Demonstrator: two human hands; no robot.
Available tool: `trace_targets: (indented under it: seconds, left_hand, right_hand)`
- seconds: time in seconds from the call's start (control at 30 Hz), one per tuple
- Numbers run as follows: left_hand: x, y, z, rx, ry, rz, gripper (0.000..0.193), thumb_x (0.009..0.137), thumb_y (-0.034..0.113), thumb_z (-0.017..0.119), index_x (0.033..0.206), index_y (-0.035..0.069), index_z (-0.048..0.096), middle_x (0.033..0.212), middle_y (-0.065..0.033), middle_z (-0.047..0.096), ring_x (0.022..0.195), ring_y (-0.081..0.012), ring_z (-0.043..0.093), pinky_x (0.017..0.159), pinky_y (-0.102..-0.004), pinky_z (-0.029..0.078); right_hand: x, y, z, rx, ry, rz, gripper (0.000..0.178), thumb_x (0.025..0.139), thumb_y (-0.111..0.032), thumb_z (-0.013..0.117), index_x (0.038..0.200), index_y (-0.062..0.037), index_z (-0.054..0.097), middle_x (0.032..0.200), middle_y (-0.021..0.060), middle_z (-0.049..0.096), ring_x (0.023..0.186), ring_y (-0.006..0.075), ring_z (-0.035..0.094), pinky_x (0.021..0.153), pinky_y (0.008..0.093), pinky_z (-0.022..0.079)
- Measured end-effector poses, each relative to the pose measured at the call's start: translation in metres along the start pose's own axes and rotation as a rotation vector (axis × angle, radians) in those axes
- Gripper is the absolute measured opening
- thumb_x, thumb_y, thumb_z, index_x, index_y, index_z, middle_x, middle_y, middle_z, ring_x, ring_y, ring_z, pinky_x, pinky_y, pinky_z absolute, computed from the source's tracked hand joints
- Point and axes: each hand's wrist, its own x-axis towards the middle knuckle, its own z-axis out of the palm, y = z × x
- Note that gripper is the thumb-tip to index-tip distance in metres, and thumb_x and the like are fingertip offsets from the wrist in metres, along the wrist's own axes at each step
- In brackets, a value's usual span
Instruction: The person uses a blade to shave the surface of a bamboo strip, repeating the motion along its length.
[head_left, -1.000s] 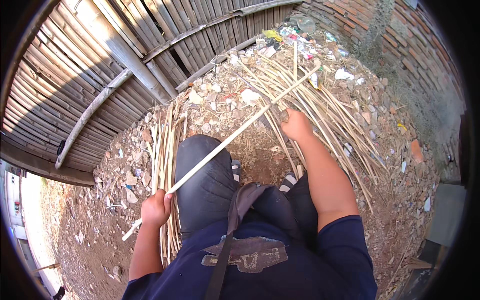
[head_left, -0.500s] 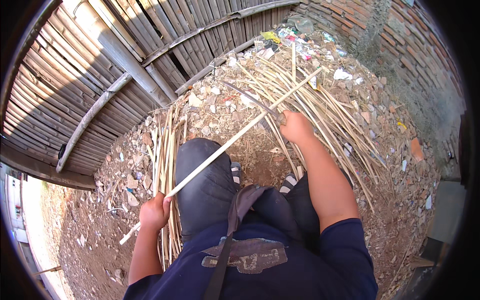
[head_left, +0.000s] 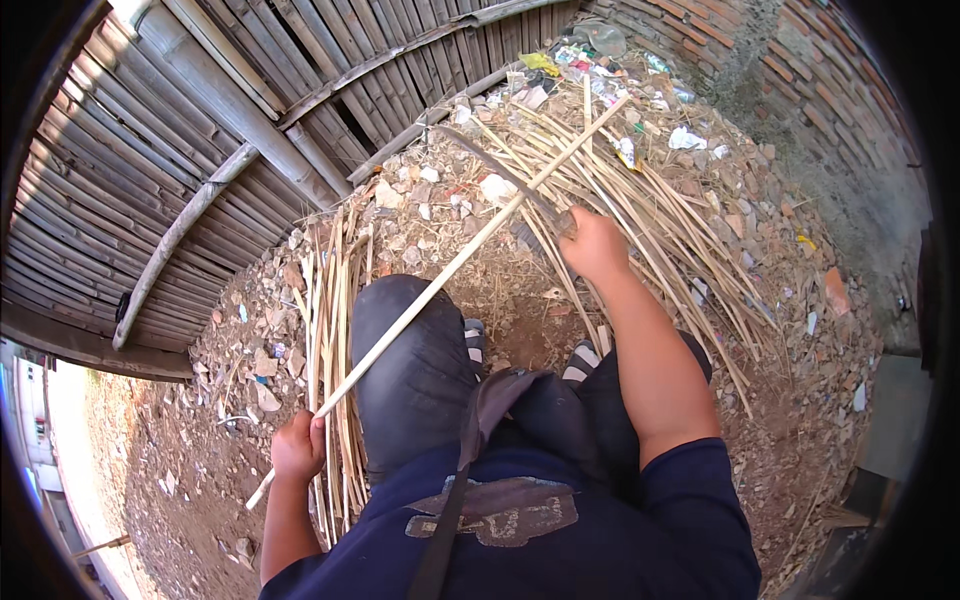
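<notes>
A long pale bamboo strip (head_left: 415, 310) runs slantwise across my left knee, from low on the left up to the far right. My left hand (head_left: 298, 447) is wrapped round its lower part, and a short end pokes out below the fist. In my right hand (head_left: 595, 246) is the grip of a long knife, mostly hidden by the fingers. The dark, slightly curved knife blade (head_left: 490, 163) points to the far left and crosses the strip at its upper part, apparently touching it.
A pile of split bamboo strips (head_left: 650, 235) lies on the rubble beyond my right hand. Another bundle of strips (head_left: 328, 350) rests beside my left knee. A bamboo fence (head_left: 130, 200) rises at the left, a brick wall (head_left: 830, 110) at the right. Litter (head_left: 600, 50) lies at the back.
My left hand has moved a little down and toward me, drawing the strip along. The blade now crosses the strip slightly farther away; my right hand has hardly moved.
</notes>
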Motion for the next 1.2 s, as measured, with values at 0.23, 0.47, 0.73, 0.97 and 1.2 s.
trace_targets:
  seconds: [0.23,0.47,0.73,0.97,1.2]
  left_hand:
    - [0.024,0.041,-0.018,-0.115,-0.064,-0.008,0.024,0.102,0.027,0.056,0.105,0.004,0.062,0.095,-0.0236,0.067,0.081,-0.0458,0.066,0.071,-0.0550,0.051]
    - [0.043,0.067,-0.008,-0.026,-0.157,-0.034,0.032,0.104,0.036,0.057,0.097,0.005,0.056,0.085,-0.0225,0.068,0.075,-0.0481,0.066,0.065,-0.0573,0.051]
    - [0.047,0.091,-0.010,0.040,-0.112,-0.050,0.034,0.105,0.039,0.054,0.094,0.006,0.054,0.084,-0.0208,0.068,0.073,-0.0474,0.066,0.063,-0.0578,0.051]
    - [0.049,0.086,0.011,-0.001,-0.030,0.010,0.031,0.103,0.038,0.058,0.094,0.008,0.055,0.078,-0.0188,0.069,0.069,-0.0448,0.067,0.062,-0.0564,0.052]
    - [0.042,0.077,0.015,0.016,-0.040,-0.018,0.029,0.103,0.036,0.059,0.093,0.009,0.055,0.072,-0.0206,0.066,0.067,-0.0455,0.067,0.060,-0.0566,0.052]
  right_hand:
    - [-0.029,-0.043,0.004,-0.207,-0.160,-0.453,0.021,0.075,-0.020,0.075,0.091,-0.0113,0.064,0.077,0.0150,0.068,0.079,0.0380,0.070,0.069,0.0509,0.054]
    - [-0.038,-0.048,0.004,-0.231,-0.199,-0.497,0.023,0.078,-0.024,0.076,0.094,-0.0104,0.065,0.081,0.0149,0.071,0.082,0.0370,0.072,0.073,0.0508,0.056]
    - [-0.022,-0.039,0.004,-0.086,-0.318,-0.251,0.035,0.076,-0.021,0.072,0.109,-0.0085,0.071,0.090,0.0221,0.071,0.088,0.0416,0.069,0.079,0.0514,0.056]
    - [-0.015,-0.030,0.020,-0.006,-0.344,-0.206,0.036,0.079,-0.019,0.070,0.113,-0.0088,0.072,0.089,0.0220,0.071,0.088,0.0416,0.069,0.078,0.0501,0.055]
    - [-0.035,-0.056,0.004,-0.194,-0.326,-0.339,0.028,0.079,-0.018,0.071,0.106,-0.0082,0.070,0.086,0.0210,0.070,0.085,0.0417,0.069,0.076,0.0503,0.055]
